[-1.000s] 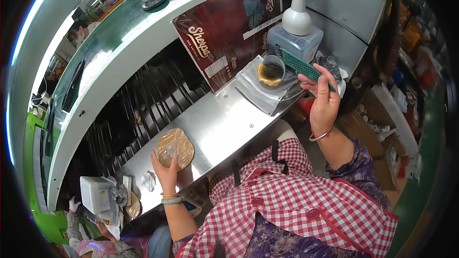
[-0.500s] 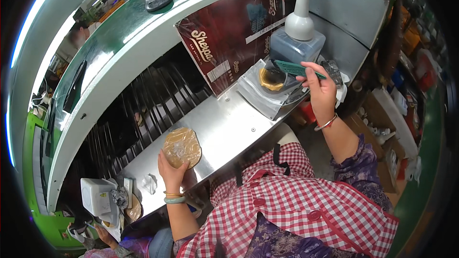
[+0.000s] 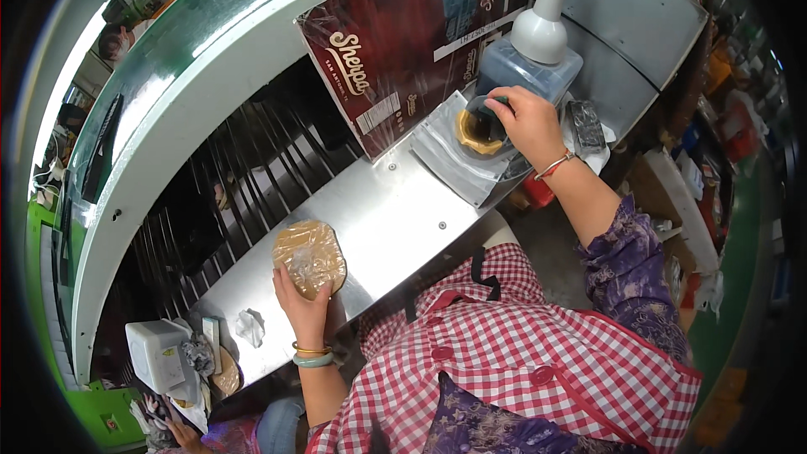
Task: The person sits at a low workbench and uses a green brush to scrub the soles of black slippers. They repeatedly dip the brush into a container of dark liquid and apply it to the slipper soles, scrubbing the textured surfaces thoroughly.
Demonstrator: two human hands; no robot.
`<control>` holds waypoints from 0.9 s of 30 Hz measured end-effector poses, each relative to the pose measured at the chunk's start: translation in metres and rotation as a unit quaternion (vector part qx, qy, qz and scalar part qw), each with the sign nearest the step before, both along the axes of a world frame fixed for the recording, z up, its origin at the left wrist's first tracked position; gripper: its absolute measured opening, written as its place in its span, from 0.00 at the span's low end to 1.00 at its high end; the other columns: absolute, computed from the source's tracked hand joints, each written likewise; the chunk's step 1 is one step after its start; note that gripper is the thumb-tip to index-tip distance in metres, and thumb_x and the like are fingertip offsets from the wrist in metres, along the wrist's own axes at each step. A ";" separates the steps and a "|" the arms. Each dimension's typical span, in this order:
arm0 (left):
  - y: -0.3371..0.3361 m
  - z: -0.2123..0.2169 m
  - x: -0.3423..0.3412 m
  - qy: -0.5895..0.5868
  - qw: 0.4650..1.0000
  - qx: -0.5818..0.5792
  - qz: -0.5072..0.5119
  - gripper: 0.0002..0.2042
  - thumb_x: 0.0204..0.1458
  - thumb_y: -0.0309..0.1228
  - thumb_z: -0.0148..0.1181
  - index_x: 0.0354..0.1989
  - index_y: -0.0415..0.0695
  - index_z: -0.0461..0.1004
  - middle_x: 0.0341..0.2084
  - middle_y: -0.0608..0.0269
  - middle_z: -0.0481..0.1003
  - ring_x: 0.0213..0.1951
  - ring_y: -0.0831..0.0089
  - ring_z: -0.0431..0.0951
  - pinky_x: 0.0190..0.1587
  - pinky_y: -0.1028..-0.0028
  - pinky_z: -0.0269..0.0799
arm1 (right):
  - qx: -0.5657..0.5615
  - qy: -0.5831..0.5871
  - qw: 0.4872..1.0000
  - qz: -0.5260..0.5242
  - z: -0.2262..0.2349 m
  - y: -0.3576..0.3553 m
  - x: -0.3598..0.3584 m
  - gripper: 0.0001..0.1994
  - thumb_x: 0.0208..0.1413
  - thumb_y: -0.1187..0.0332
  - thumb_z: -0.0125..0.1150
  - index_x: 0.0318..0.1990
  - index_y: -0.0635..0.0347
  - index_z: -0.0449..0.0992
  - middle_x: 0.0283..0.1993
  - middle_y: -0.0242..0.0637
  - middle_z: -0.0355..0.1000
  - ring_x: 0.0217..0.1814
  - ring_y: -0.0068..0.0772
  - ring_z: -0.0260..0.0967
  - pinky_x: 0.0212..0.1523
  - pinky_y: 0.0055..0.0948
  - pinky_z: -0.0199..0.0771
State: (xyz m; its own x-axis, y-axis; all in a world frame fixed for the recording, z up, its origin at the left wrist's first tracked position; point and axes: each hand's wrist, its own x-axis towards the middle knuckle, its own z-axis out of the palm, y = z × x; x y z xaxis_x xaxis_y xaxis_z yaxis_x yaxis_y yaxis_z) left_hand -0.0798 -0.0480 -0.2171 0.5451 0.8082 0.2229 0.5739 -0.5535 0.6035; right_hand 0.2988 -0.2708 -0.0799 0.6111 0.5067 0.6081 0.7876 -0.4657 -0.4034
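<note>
On the metal bench, a round tan disc (image 3: pixel 308 254) lies under shiny, wrinkled clear film. My left hand (image 3: pixel 304 298) grips its near edge, fingers at the left and thumb to the right. My right hand (image 3: pixel 530 128) pinches a green-handled tool (image 3: pixel 502 102) with a dark end, mostly hidden by my fingers. It is held at the rim of a small pot (image 3: pixel 476 134), gold-brown around its edge and dark inside. The pot sits on a grey plastic sheet (image 3: pixel 445 147). Just behind stands a translucent square bottle (image 3: pixel 494 69) with a white nozzle (image 3: pixel 542 34).
Behind the bench (image 3: pixel 395 223) stands a dark red printed carton (image 3: pixel 378 50), beside a row of dark bars (image 3: pixel 244 176). A crumpled white scrap (image 3: pixel 250 328) and a white container (image 3: pixel 155 357) lie to the left. At lower left another person's hand (image 3: pixel 181 433) shows.
My right hand has moved left to the pot and turned over, now covering most of the green tool. My left hand stays on the disc. The whole view has shifted slightly.
</note>
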 end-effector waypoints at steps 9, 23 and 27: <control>-0.010 0.003 0.015 -0.019 0.996 -0.019 -0.084 0.46 0.33 0.33 0.72 0.64 0.38 0.53 0.62 0.39 0.53 0.64 0.44 0.53 0.65 0.56 0.50 | 0.092 0.242 0.965 0.033 -0.012 -0.002 0.022 0.09 0.53 0.65 0.60 0.37 0.60 0.79 0.29 0.38 0.75 0.25 0.28 0.73 0.29 0.25 0.70; -0.040 0.010 0.084 -0.029 0.980 -0.027 -0.194 0.43 0.34 0.29 0.72 0.63 0.40 0.55 0.64 0.42 0.52 0.63 0.49 0.56 0.63 0.62 0.56 | 0.167 0.391 0.903 0.066 -0.003 -0.021 0.028 0.11 0.55 0.64 0.61 0.40 0.61 0.78 0.26 0.27 0.72 0.23 0.12 0.66 0.19 0.13 0.57; -0.040 0.003 0.096 -0.064 0.979 -0.048 -0.187 0.40 0.37 0.23 0.68 0.63 0.40 0.56 0.61 0.45 0.56 0.55 0.56 0.66 0.55 0.68 0.65 | 0.203 0.382 0.898 0.080 0.000 -0.025 0.024 0.11 0.56 0.65 0.60 0.40 0.62 0.78 0.29 0.27 0.73 0.24 0.12 0.66 0.19 0.13 0.58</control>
State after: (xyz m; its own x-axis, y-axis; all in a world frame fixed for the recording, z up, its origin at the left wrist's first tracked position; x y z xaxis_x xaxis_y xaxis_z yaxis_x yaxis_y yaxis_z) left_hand 0.0167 -0.0878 -0.2144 0.7791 0.5783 0.2419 0.2588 -0.6482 0.7162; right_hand 0.3230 -0.2956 -0.0794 0.8676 0.4562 0.1978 0.2532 -0.0630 -0.9654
